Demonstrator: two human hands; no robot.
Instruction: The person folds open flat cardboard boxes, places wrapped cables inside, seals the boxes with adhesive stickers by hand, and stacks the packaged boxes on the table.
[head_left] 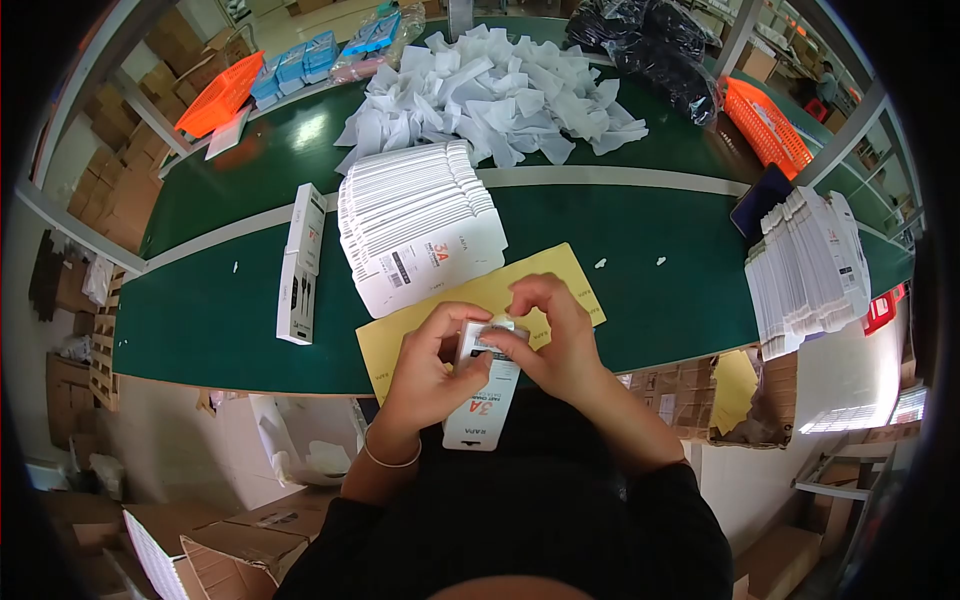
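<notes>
A white box with an orange "3A" [478, 410] is held over the table's front edge, its printed end pointing down toward my body. My left hand [432, 365] wraps round its left side, the thumb on its face. At the box's upper end my right hand [560, 345] presses with its thumb, the index finger curled above. Under both hands lies a yellow sheet [400, 345] with repeated print. Just beyond it spreads a fanned stack of flat white cartons [425, 225]. To the left, two white boxes [297, 290] lie end to end.
White paper pieces [490, 95] are heaped at the back. Orange baskets [222, 95] [768, 125] stand at both sides. Black plastic [650, 50] lies back right. More flat cartons [810, 270] are stacked at the right edge. Cardboard boxes [240, 545] sit below, left.
</notes>
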